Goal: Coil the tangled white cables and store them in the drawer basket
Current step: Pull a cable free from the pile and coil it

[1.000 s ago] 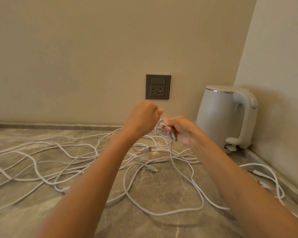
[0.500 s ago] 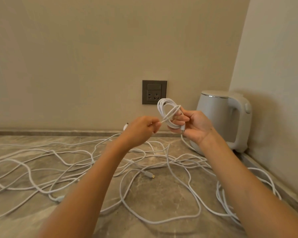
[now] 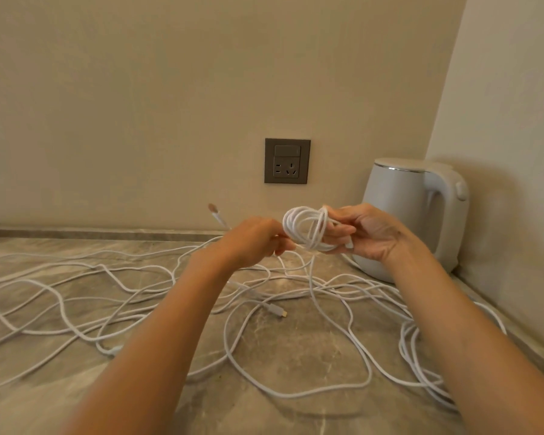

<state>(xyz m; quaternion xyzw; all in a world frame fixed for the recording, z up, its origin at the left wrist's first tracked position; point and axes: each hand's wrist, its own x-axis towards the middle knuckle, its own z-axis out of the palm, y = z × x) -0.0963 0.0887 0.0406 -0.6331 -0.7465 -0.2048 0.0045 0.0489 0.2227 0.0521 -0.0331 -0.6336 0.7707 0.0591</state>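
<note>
small white coil [image 3: 308,228] held aloft, loose cables [image 3: 327,312] — tangled

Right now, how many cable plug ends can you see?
2. One plug end sticks up behind the left hand; another plug lies on the counter between the arms. More may hide in the tangle.
</note>
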